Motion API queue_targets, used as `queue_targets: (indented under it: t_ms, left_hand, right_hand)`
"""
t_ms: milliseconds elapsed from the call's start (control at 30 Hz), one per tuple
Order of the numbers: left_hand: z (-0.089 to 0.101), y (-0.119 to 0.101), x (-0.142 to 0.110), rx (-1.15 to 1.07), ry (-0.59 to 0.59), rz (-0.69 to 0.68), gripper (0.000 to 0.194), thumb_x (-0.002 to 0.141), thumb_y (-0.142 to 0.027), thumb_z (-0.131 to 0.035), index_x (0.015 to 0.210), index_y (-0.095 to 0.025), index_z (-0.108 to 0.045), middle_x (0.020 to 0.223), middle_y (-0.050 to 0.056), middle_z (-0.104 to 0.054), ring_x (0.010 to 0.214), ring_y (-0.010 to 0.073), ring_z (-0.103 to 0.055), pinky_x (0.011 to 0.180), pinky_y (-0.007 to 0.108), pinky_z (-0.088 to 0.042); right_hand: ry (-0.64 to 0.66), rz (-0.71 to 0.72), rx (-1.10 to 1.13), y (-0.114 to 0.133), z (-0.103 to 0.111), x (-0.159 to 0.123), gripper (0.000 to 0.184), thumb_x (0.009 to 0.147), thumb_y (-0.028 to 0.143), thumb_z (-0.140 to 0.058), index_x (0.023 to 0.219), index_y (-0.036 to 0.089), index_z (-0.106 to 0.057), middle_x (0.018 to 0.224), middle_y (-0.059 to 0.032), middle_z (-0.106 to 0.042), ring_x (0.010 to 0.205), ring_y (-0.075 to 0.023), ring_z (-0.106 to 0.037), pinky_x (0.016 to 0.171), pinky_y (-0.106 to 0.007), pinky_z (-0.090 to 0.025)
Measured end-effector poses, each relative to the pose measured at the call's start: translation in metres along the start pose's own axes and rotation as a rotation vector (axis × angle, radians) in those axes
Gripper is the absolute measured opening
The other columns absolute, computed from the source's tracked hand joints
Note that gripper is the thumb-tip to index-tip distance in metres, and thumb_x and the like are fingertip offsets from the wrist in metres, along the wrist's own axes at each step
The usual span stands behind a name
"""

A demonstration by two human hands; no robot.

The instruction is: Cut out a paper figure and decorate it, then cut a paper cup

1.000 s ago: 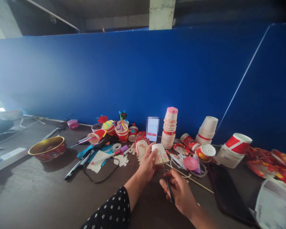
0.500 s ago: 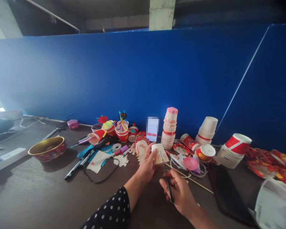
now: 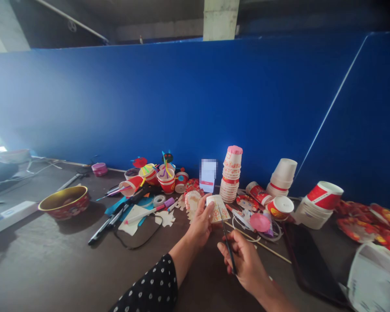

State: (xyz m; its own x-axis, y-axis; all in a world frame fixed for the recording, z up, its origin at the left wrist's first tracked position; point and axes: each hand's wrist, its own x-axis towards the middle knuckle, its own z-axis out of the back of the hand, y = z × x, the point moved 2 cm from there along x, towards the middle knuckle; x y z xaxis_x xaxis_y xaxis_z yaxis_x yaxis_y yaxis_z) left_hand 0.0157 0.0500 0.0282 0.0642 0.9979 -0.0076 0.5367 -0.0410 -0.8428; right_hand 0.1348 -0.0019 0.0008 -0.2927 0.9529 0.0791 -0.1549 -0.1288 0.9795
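My left hand (image 3: 200, 220) pinches the left edge of a pale piece of paper (image 3: 218, 211) with red and yellow drawing on it; the piece looks slightly curved. In my right hand (image 3: 242, 255) is a pair of dark scissors (image 3: 229, 247), its handles partly hidden by the fingers. The blades point up and away, and their tip overlaps the lower part of the paper. Behind the paper, a lit phone (image 3: 208, 177) stands upright. A tall stack of paper cups (image 3: 231, 175) with a pink top rises just right of the phone.
A gold-lined red bowl (image 3: 65, 203), marker pens (image 3: 149, 213), tape (image 3: 159, 200) and decorated cups (image 3: 166, 180) lie left. On the right are more cup stacks (image 3: 321, 203), a pink disc (image 3: 260, 222), a wooden stick (image 3: 274, 252) and a dark tablet-like slab (image 3: 315, 264). A blue partition (image 3: 182, 108) stands behind.
The paper has tilted slightly against the scissor blades. Both hands stay in nearly the same place, and the objects around them have not moved.
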Motion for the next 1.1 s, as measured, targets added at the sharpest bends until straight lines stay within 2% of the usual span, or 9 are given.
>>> queue_targets:
  t_ms: [500,800,967,1100]
  left_hand:
    - [-0.0005,0.0026,-0.0002,-0.013,0.037,0.018,0.051,0.075,-0.039,-0.058,0.12,-0.026,-0.038,0.096,0.007,-0.059,0.068,0.0176,-0.061,0.048,0.023,-0.045]
    - [-0.001,0.0079,-0.0004,-0.042,0.068,0.021,0.057,0.073,-0.039,-0.061,0.123,-0.025,-0.036,0.09,0.005,-0.06,0.067,0.0158,-0.061,0.05,0.023,-0.047]
    - [-0.0015,0.0073,-0.0012,-0.018,0.055,0.032,0.054,0.074,-0.039,-0.06,0.121,-0.025,-0.038,0.088,0.004,-0.06,0.061,0.0139,-0.06,0.045,0.02,-0.045]
    - [-0.0031,0.0063,-0.002,-0.03,0.051,0.024,0.053,0.074,-0.038,-0.059,0.121,-0.025,-0.037,0.088,0.004,-0.06,0.063,0.0149,-0.06,0.048,0.022,-0.047]
  right_hand:
    - [-0.018,-0.005,0.0,0.0,0.0017,0.0006,0.031,0.077,0.048,-0.059,0.082,0.019,-0.049,0.051,0.0072,-0.05,0.039,-0.0084,-0.047,0.039,-0.019,-0.039]
    - [-0.033,0.032,0.03,-0.0008,0.0021,0.0008,0.028,0.076,0.044,-0.062,0.084,0.02,-0.05,0.052,0.0072,-0.05,0.042,-0.0095,-0.048,0.041,-0.02,-0.04]
    - [-0.03,0.02,0.049,-0.0004,0.0017,0.0009,0.028,0.075,0.044,-0.063,0.083,0.02,-0.051,0.051,0.0074,-0.049,0.041,-0.0091,-0.046,0.04,-0.019,-0.039]
    - [-0.029,0.029,0.05,0.001,0.001,0.0002,0.028,0.075,0.044,-0.062,0.083,0.02,-0.051,0.051,0.007,-0.05,0.042,-0.0089,-0.047,0.04,-0.019,-0.04]
